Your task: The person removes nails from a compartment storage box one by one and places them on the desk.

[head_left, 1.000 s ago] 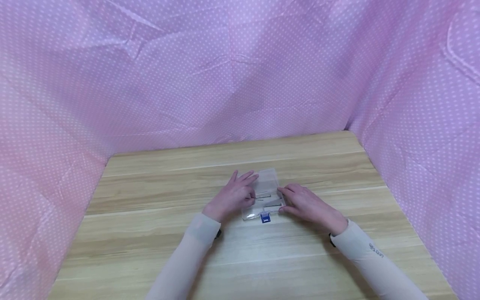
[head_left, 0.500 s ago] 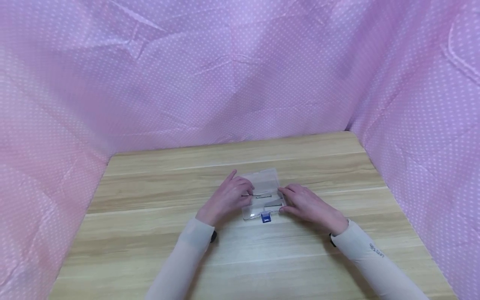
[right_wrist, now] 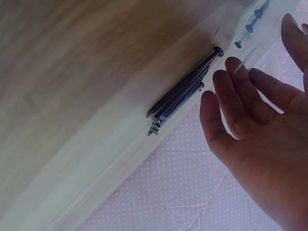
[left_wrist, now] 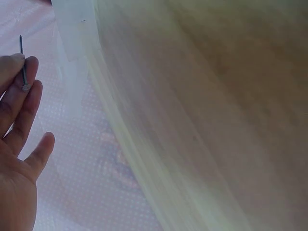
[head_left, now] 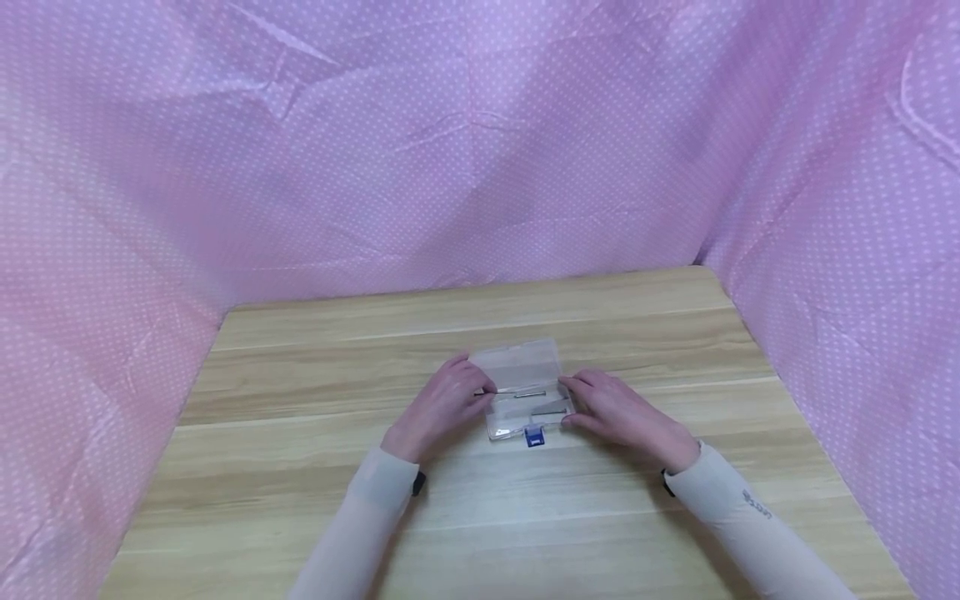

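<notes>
A clear plastic box (head_left: 512,418) lies on the table, its lid (head_left: 523,362) folded back away from me and a blue latch (head_left: 534,437) at its near edge. My left hand (head_left: 438,407) is at the box's left side. Its thumb and fingers pinch a thin metal nail (left_wrist: 24,75), and the little finger sticks out apart. Inside the box are a nail (head_left: 530,394) near the hinge and another nail (head_left: 552,412) toward the front. My right hand (head_left: 618,412) holds the box's right side between thumb and fingers. Several dark nails (right_wrist: 185,86) show beside it in the right wrist view.
The wood-grain table (head_left: 315,467) extends around the box. Pink dotted cloth (head_left: 450,167) hangs behind the table and along both sides.
My left hand has drawn back leftward and toward me from over the box, bringing the pinched nail to its left edge. The right hand has stayed at the box's right side.
</notes>
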The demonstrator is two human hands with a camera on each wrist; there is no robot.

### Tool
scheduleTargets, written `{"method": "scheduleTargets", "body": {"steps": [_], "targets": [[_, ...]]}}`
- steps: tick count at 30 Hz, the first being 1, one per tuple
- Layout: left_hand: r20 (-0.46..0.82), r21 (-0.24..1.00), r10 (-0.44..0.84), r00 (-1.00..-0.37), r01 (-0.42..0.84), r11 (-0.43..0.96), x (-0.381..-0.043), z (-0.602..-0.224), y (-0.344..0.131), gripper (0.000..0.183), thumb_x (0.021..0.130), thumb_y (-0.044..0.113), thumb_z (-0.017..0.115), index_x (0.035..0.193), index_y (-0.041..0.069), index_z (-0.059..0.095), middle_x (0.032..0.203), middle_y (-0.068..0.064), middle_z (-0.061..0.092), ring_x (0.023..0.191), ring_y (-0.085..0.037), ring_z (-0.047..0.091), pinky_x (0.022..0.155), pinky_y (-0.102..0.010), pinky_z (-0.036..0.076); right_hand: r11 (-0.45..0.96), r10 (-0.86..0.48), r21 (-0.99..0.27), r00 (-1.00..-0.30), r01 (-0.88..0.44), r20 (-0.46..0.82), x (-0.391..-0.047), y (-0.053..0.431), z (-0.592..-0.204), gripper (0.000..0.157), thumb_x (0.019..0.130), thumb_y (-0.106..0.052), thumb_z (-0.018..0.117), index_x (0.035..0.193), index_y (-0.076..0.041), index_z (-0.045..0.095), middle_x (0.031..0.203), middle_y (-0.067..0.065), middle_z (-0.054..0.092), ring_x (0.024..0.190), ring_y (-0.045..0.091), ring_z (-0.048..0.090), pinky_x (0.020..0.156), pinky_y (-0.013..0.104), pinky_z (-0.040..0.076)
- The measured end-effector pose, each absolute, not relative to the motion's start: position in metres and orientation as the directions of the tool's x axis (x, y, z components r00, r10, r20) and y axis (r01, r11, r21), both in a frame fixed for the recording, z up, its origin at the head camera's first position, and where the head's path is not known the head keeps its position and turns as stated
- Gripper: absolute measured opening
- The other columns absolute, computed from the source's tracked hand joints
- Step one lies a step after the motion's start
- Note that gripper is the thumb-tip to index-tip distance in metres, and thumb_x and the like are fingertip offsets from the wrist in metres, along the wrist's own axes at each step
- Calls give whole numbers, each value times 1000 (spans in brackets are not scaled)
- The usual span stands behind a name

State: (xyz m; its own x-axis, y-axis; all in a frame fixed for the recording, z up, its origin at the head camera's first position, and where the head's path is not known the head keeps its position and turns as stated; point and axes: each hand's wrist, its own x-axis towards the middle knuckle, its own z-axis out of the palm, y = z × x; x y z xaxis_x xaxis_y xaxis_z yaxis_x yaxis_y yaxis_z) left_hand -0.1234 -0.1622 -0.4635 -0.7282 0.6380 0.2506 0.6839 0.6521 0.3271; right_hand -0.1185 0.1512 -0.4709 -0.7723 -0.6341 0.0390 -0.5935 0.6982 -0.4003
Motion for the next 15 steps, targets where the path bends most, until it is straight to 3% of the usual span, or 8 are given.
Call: {"method": "scheduleTargets", "body": {"steps": [15], "targets": [[335,354,570,-750,661,662,-115,-473,-182,13,89,6,80,100,12,79,99,0,77,99,-19,71,116,-52,42,706,-630,-394,-776,-589,31,-119,151,-472,61,93,-33,79,138,2,59,122,13,65,110,28,63,97,49,55]]}}
